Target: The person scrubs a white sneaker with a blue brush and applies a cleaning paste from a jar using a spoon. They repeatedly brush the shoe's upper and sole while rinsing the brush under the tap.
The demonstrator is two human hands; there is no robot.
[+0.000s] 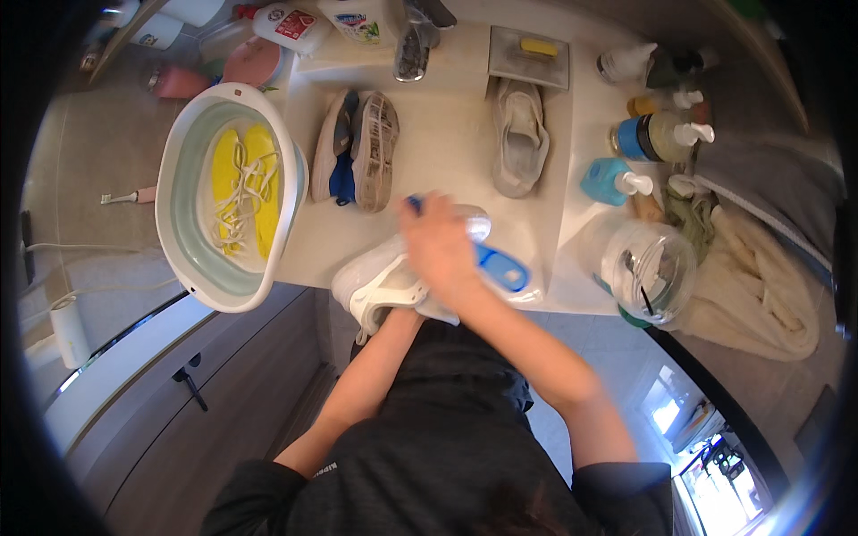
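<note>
My right hand (439, 248) is closed around a blue-handled scrub brush (501, 266), held over a wet white sneaker (375, 268). My left hand is hidden inside that sneaker; only its wrist (402, 321) shows at the shoe's opening. Another pale sneaker (521, 141) lies in the sink (442, 134) at the right, its toe end under a metal soap tray. A pair of grey and blue sneakers (355, 151) rests at the sink's left side, one turned to show its sole. Yellow insoles (268, 208) and white shoelaces (234, 194) lie in an oval basin (167, 201).
A faucet (412, 57) and a yellow soap bar (538, 47) are at the back. Pump bottles (608, 181), a clear plastic jar (647, 268) and a beige cloth (751, 288) line the right. An electric toothbrush (137, 195) lies left of the basin.
</note>
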